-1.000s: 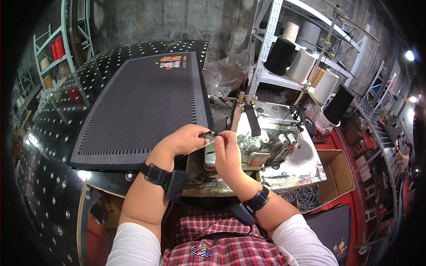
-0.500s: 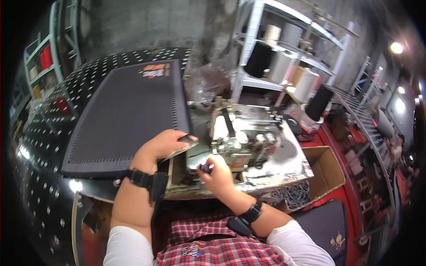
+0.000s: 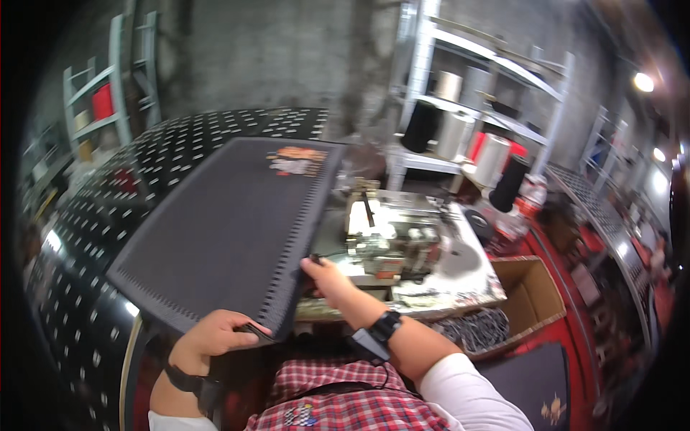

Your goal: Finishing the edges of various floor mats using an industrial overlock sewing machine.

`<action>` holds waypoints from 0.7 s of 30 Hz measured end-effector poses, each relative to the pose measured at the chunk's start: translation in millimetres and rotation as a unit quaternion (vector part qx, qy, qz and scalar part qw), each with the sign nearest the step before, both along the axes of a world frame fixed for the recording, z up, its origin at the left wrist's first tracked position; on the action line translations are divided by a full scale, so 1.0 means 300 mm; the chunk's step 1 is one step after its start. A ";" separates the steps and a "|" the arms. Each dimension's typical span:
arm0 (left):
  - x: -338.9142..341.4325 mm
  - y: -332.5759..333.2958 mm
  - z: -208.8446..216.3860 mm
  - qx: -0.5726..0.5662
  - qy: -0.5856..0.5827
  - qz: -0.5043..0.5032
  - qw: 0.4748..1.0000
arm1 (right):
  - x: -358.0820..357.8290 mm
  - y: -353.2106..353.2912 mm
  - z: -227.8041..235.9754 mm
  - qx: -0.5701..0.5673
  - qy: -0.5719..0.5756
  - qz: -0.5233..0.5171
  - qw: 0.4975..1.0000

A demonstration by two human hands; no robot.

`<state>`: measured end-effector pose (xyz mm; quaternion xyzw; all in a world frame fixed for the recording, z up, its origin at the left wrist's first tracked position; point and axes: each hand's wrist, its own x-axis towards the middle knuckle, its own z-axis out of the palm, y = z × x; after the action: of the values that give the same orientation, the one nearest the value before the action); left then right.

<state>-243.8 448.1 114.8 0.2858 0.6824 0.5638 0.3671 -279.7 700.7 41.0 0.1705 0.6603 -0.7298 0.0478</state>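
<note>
A large dark grey mat [image 3: 215, 215] with stitched edges and an orange-and-white print in one corner lies slanted across the black perforated table. My left hand [image 3: 215, 334] is closed on its near edge, close to the near right corner, thumb on top. Along the mat's right edge my right hand [image 3: 330, 279] is closed, its thumb and fingertips at the border. A small dark piece shows at those fingertips, too blurred to name. Just beyond and right of my right hand stands a metal sewing machine [image 3: 395, 241], its lamp lit.
The black table [image 3: 79, 302] with pale slots extends left. A cardboard box [image 3: 532, 294] stands right of the machine, beside a heap of grey trimmings [image 3: 474, 329]. Another dark mat [image 3: 528, 384] lies at the lower right. Thread cones [image 3: 420, 126] fill the shelf behind.
My left hand has moved left and nearer to me, onto the mat's near edge. My right hand has moved slightly away, to its right edge. The mat has turned and shifted right. The view has shifted too.
</note>
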 end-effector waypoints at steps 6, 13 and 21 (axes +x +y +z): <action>0.259 -0.144 -0.103 0.104 -0.057 0.059 0.991 | 0.103 -0.132 0.179 0.219 -0.022 0.041 0.975; 0.328 -0.268 -0.111 0.023 0.244 0.146 0.958 | 0.197 0.034 0.498 0.277 0.069 0.023 0.958; 0.259 -0.715 -0.382 -0.268 0.176 0.557 0.766 | 0.248 0.170 0.516 0.518 0.126 -0.034 0.846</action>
<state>-165.9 233.7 0.1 -0.1603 0.8977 0.4032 -0.0761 -205.3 751.6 195.7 0.0991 0.9365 -0.2983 -0.1555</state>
